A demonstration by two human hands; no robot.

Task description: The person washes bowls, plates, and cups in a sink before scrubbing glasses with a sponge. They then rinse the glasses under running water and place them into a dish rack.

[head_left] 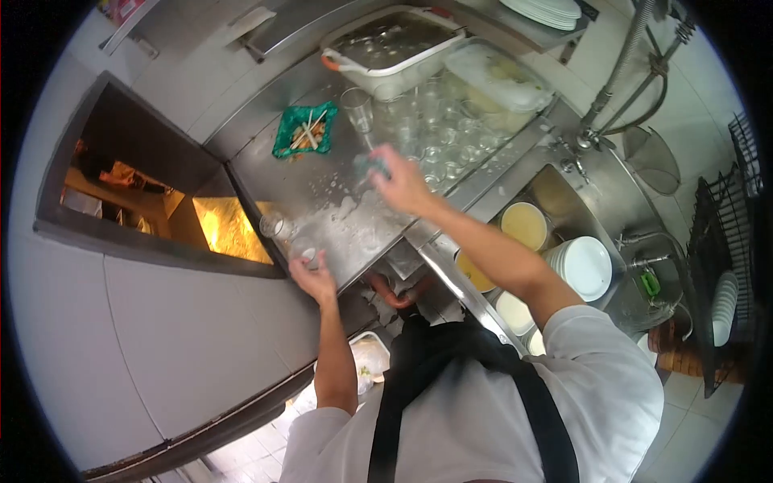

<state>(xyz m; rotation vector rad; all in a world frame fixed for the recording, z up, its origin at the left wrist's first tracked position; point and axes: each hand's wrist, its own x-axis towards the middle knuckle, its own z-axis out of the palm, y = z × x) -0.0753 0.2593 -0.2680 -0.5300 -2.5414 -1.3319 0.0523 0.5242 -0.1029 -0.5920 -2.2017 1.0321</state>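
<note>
Left hand [312, 278] clamped round a clear drinking glass [303, 249] at the near-left edge of the wet steel worktop [322, 181]; right hand [400, 181] farther right, clenched on a bluish-green sponge [372, 165] beside a tall clear stemmed glass [357, 109]. Glass clear, glistening, looking soapy. Slip risk: slick worktop edge, a loose grip, glass over the side.
</note>
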